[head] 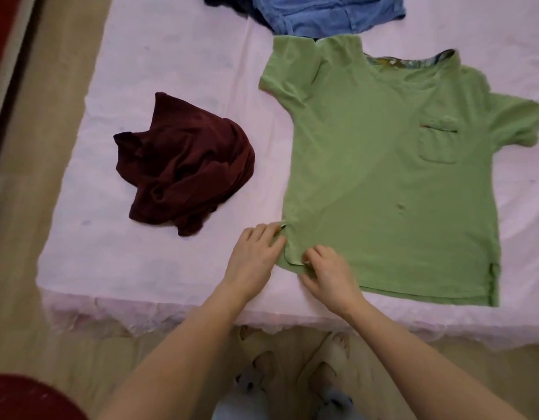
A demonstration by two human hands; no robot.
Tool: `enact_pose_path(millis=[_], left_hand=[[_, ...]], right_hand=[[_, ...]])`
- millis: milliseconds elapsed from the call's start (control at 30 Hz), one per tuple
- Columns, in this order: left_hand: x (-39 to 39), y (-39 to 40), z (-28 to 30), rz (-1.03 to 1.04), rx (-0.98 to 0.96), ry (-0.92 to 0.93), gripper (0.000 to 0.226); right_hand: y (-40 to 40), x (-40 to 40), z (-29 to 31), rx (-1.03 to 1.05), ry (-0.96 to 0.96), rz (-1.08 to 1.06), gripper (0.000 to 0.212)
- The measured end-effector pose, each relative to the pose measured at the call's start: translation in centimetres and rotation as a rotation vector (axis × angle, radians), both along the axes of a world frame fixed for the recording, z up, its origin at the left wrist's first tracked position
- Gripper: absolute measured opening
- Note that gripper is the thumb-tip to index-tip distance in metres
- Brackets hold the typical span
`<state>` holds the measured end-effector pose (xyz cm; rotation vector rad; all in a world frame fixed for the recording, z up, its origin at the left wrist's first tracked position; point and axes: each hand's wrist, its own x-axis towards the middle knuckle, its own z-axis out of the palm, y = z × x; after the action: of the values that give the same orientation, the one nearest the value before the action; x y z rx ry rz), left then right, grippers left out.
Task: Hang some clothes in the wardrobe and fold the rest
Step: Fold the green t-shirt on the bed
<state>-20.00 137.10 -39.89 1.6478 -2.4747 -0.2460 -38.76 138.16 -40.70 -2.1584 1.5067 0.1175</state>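
Green T-shirt (383, 177) spread face up on the bed (171, 71), pocket showing, collar away from the person, hem toward the near edge. Both hands down at the shirt's near left corner, close together. Left hand (256, 253) resting at the side seam, fingers bent onto the fabric edge; whether pinching or only pressing, cannot tell. Right hand (328, 274) curled onto the hem corner, fingertips gathering a small flap of cloth, so grip narrow and holding the shirt.

Looks like smoothing and squaring that corner before the first fold. To do it well: flatten the turned-under flap, pull hem and side seam taut into a clean corner, then sweep outward to chase the wrinkle near the middle. Left sleeve lying doubled over the shoulder, worth laying flat too.

Fabric: soft, thin knit, matte, draping limp with shallow creases; patterned lining inside the neckband; small side slits at the hem. Likely to slide a little on the smooth pink sheet, so a light hold should do.

Dark red garment (186, 168) in a crumpled heap to the left, well apart from the green one, not yet folded. Blue denim piece (328, 13) at the far edge, just touching the collar area.
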Motion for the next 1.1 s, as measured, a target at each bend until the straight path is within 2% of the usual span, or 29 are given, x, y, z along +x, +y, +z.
enact_pose_path(millis=[100, 167, 233, 367, 433, 533, 600, 700, 767, 933, 1100], left_hand=[[-0.1, 0.0, -1.0, -0.166, -0.009, -0.030, 0.035], [-0.3, -0.4, -1.6, -0.175, 0.044, -0.069, 0.043], [-0.5, -1.0, -1.8, -0.092, 0.133, -0.024, 0.044], [-0.6, -1.7, -1.5, 0.164, 0.474, 0.094, 0.041], [-0.8, -2.1, -0.5, 0.127, 0.571, 0.006, 0.033], [-1.0, -3.4, 0.9, 0.040, 0.659, -0.154, 0.022], [-0.9, -5.2, 1.5, 0.183, 0.680, -0.035, 0.018], [-0.8, -9.0, 2.1, 0.528, 0.614, 0.312, 0.015], [-0.7, -12.1, 2.5, 0.624, 0.619, 0.446, 0.021], [-0.7, -18.5, 3.2, 0.777, 0.609, 0.590, 0.039], [0.2, -24.0, 3.1, 0.866, 0.549, 0.595, 0.047]], right_hand=[[0.5, -0.5, 0.0, -0.010, 0.099, -0.003, 0.035], [0.7, -0.3, -0.4, -0.035, 0.130, -0.017, 0.035], [0.6, 0.3, -1.0, -0.058, 0.127, -0.033, 0.030], [-0.7, 0.7, -0.9, 0.025, 0.068, -0.056, 0.016], [-0.9, 0.4, -0.4, 0.075, 0.034, -0.022, 0.016], [-1.3, -0.6, 0.5, 0.269, 0.006, -0.001, 0.022], [-2.7, -0.9, 1.5, 0.335, -0.065, -0.054, 0.020], [-6.5, -1.0, 2.9, 0.173, -0.182, -0.231, 0.016], [-10.1, -1.1, 3.4, 0.098, -0.211, -0.280, 0.015], [-20.2, -1.2, 3.9, -0.005, -0.180, -0.246, 0.020], [-28.8, 0.7, 4.6, -0.074, -0.203, -0.219, 0.021]])
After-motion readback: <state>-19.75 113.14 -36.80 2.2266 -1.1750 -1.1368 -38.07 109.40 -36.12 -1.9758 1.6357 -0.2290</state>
